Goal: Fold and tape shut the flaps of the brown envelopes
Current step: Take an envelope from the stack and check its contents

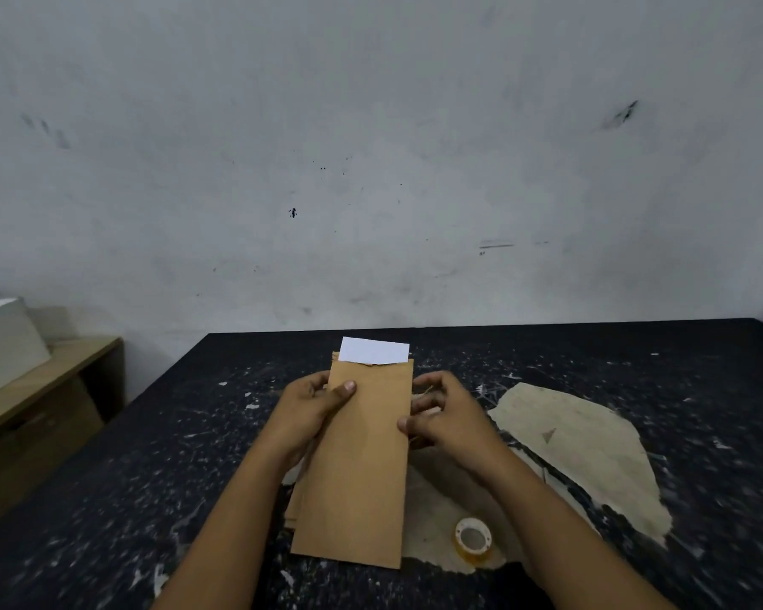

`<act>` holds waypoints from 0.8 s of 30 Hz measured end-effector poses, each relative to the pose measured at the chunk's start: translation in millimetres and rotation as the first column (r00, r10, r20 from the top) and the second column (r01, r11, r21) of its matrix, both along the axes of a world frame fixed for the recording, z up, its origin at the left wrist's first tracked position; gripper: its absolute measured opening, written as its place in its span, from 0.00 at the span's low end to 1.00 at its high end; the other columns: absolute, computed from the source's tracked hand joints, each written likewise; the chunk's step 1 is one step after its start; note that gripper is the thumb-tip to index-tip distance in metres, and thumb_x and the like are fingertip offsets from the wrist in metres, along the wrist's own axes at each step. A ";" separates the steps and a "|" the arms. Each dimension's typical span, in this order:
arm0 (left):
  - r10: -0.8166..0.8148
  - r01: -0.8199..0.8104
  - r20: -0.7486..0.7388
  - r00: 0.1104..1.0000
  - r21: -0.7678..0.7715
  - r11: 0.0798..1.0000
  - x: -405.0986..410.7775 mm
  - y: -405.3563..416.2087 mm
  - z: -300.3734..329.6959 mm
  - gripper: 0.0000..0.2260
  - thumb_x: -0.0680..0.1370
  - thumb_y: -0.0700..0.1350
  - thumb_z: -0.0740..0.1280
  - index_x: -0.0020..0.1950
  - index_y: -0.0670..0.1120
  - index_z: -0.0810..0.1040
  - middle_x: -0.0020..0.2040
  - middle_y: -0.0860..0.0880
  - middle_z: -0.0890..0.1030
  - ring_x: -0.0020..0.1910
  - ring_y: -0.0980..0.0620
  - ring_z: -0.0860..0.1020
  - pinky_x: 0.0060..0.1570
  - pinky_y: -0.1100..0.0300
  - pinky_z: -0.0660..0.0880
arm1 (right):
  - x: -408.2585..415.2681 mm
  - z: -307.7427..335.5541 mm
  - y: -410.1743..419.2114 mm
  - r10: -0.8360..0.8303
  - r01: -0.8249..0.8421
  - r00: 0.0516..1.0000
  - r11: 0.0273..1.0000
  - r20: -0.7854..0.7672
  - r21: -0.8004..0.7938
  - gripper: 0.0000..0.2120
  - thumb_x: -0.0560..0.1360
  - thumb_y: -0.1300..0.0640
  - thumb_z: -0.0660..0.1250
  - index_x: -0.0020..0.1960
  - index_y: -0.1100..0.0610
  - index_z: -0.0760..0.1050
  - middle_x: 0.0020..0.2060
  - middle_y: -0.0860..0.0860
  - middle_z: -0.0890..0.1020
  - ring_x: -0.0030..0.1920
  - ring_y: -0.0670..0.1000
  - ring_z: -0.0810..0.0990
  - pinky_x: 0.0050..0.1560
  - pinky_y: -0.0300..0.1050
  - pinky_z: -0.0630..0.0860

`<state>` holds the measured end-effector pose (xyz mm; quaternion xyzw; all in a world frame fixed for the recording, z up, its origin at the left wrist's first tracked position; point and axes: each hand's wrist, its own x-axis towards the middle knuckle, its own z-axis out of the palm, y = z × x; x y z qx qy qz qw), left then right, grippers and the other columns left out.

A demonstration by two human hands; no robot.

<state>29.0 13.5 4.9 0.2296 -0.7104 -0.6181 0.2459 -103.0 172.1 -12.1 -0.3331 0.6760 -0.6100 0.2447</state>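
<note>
Both hands grip a brown envelope (353, 460) just above the black table (150, 455): left hand (309, 411) pinches its left edge w/ thumb on top, right hand (446, 418) curls round the right edge. Long axis runs away from the person; open end points to the wall, white paper (374, 350) sticking out. Tape roll (473, 538) sits near the envelope's near-right corner. Paper probably needs pushing fully in before creasing the flap.

both hands grip brown envelope (357, 460) above table (106, 477)
</note>
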 end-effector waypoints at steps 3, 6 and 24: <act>-0.051 0.053 0.040 0.998 -0.040 0.998 4.6 4.8 5.8 0.09 0.79 0.47 0.70 0.58 0.52 0.80 0.45 0.54 0.86 0.42 0.61 0.84 0.34 0.70 0.77 | -3.5 4.6 3.4 -0.025 0.024 0.999 0.999 -0.024 -0.045 0.22 0.76 0.59 0.74 0.64 0.45 0.69 0.53 0.50 0.80 0.47 0.52 0.85 0.41 0.46 0.84; -0.125 0.133 0.092 0.988 -0.093 0.987 7.8 8.6 7.0 0.08 0.78 0.49 0.70 0.57 0.54 0.81 0.49 0.55 0.86 0.48 0.55 0.85 0.40 0.67 0.79 | -8.2 9.4 8.0 -0.084 0.079 0.993 0.995 -0.080 -0.069 0.22 0.78 0.56 0.71 0.69 0.43 0.70 0.53 0.45 0.78 0.50 0.47 0.81 0.38 0.38 0.82; -0.010 0.145 0.299 0.954 -0.434 0.889 5.3 11.8 7.1 0.28 0.71 0.64 0.73 0.69 0.66 0.68 0.59 0.60 0.77 0.56 0.59 0.78 0.51 0.59 0.76 | -22.2 4.7 8.9 -0.291 0.278 0.948 0.954 -0.129 -0.111 0.06 0.76 0.60 0.73 0.45 0.49 0.83 0.41 0.46 0.85 0.43 0.46 0.83 0.38 0.38 0.77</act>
